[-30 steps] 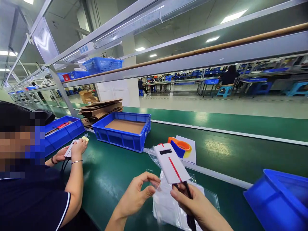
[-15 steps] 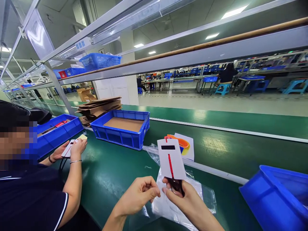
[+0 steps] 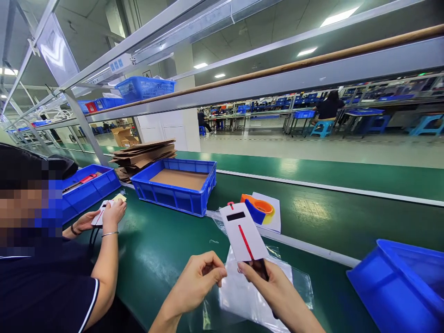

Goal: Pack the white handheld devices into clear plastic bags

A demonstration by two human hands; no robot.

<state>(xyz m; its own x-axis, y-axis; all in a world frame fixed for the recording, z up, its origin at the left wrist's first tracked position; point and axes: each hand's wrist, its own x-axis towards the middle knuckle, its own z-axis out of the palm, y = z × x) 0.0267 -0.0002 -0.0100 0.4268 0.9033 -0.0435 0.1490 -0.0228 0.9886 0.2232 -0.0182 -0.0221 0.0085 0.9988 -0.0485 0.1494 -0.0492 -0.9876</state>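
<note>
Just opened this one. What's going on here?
A person at a green bench holds a red-striped white piece by its lower end in the right hand. The left hand is curled beside it; whether it grips anything is unclear. Clear plastic bags lie beneath. Nearby, a co-worker handles a similar white piece.

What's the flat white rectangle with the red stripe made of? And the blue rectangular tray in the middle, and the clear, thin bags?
Flat white rectangle: maybe card or plastic; its crisp edges and smooth, dull face fit both.
Blue rectangular tray: probably hard plastic, slightly shiny, with moulded-looking ribs.
Clear, thin bags: likely plastic film, glossy, with wrinkles and bright glints.
</note>
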